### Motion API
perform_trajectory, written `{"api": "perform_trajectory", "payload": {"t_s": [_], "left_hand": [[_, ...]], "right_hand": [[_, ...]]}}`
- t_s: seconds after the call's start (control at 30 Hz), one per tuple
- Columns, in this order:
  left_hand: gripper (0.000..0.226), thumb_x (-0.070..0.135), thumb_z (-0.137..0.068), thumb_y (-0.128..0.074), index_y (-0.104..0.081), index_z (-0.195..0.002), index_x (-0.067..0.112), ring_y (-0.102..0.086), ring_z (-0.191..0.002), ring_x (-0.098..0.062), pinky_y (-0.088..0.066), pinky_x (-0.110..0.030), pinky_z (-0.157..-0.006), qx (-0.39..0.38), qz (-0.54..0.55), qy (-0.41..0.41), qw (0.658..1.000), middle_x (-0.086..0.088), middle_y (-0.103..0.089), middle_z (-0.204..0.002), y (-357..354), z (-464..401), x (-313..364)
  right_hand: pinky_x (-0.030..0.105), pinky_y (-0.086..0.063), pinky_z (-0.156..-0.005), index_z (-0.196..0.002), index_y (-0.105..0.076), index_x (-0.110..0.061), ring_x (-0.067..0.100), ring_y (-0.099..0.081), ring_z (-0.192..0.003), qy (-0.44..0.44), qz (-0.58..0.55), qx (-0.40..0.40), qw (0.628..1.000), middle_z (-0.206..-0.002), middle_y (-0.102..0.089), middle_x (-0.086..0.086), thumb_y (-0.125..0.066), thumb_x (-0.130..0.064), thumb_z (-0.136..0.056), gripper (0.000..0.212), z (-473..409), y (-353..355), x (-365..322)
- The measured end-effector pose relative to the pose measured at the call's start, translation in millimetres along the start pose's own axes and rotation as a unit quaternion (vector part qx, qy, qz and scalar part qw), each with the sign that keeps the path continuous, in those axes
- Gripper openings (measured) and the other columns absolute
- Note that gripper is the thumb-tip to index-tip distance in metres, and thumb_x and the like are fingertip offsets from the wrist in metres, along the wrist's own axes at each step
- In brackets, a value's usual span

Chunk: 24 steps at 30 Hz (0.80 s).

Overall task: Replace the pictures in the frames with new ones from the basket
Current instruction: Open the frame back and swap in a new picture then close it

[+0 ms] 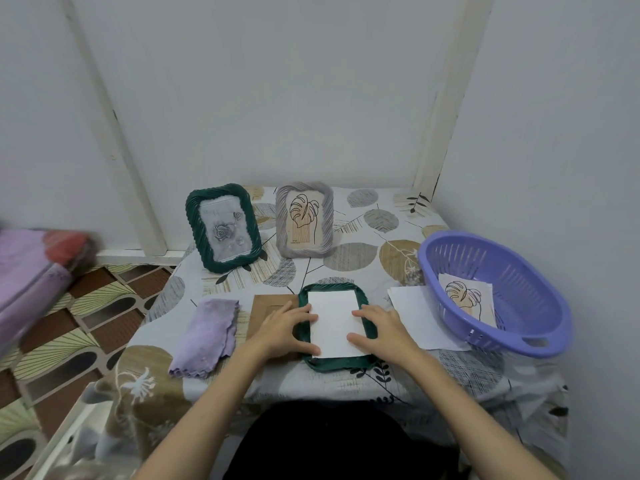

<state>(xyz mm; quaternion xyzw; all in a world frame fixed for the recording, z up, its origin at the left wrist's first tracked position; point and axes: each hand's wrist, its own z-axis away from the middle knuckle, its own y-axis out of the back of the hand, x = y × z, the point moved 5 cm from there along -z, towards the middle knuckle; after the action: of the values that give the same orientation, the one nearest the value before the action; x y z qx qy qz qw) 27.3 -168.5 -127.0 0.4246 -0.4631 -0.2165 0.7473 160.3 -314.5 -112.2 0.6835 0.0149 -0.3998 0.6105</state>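
White picture sheet [333,320] being pressed flat by left hand [288,328] and right hand [380,326], fingers straight, inside green frame [337,362] lying near table's [349,384] front edge, purple basket [512,289] holding leaf print [465,299] sitting at right edge.

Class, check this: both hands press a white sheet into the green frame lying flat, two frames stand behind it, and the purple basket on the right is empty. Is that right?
Not quite. The head view shows the basket holds a leaf picture. The rest stands: left hand and right hand press the white sheet into the flat green frame, with two standing frames behind.
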Motion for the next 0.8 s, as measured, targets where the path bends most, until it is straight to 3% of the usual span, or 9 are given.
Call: {"api": "perform_trajectory", "payload": {"t_s": [0.4,0.53,0.63,0.8], "left_hand": [[0.08,0.049,-0.071,-0.07,-0.033,-0.14,0.031,0.002,-0.146,-0.014,-0.001,-0.046,-0.119,-0.021,0.005,-0.003,1.0,0.016,-0.015,-0.155,-1,-2,1],[0.08,0.049,-0.071,-0.071,-0.034,-0.14,0.031,0.002,-0.146,-0.015,0.0,-0.046,-0.118,-0.013,0.009,-0.002,1.0,0.014,-0.014,-0.155,-1,-2,0],[0.082,0.049,-0.071,-0.071,-0.033,-0.141,0.031,0.001,-0.146,-0.017,-0.002,-0.046,-0.119,-0.003,0.015,-0.003,1.0,0.011,-0.013,-0.156,-1,-1,-2],[0.084,0.048,-0.071,-0.071,-0.031,-0.142,0.027,0.001,-0.146,-0.018,-0.002,-0.046,-0.119,-0.007,0.015,-0.001,1.0,0.009,-0.014,-0.156,0,0,-2]], "right_hand": [[0.038,-0.029,-0.107,-0.136,-0.042,-0.025,0.023,-0.028,-0.128,-0.003,0.034,-0.032,0.999,-0.152,-0.025,-0.009,-0.058,-0.045,-0.083,0.059,-1,-8,4],[0.039,-0.029,-0.108,-0.137,-0.038,-0.025,0.023,-0.027,-0.129,-0.007,0.018,-0.028,0.999,-0.15,-0.029,-0.007,-0.059,-0.044,-0.083,0.06,-3,-8,6],[0.038,-0.032,-0.106,-0.139,-0.032,-0.026,0.022,-0.028,-0.13,-0.033,-0.057,-0.012,0.998,-0.142,-0.04,-0.002,-0.06,-0.044,-0.082,0.066,-5,-8,9],[0.038,-0.034,-0.106,-0.137,-0.035,-0.025,0.019,-0.033,-0.128,-0.041,-0.105,0.001,0.994,-0.134,-0.05,-0.005,-0.062,-0.038,-0.081,0.064,-7,-10,11]]}}
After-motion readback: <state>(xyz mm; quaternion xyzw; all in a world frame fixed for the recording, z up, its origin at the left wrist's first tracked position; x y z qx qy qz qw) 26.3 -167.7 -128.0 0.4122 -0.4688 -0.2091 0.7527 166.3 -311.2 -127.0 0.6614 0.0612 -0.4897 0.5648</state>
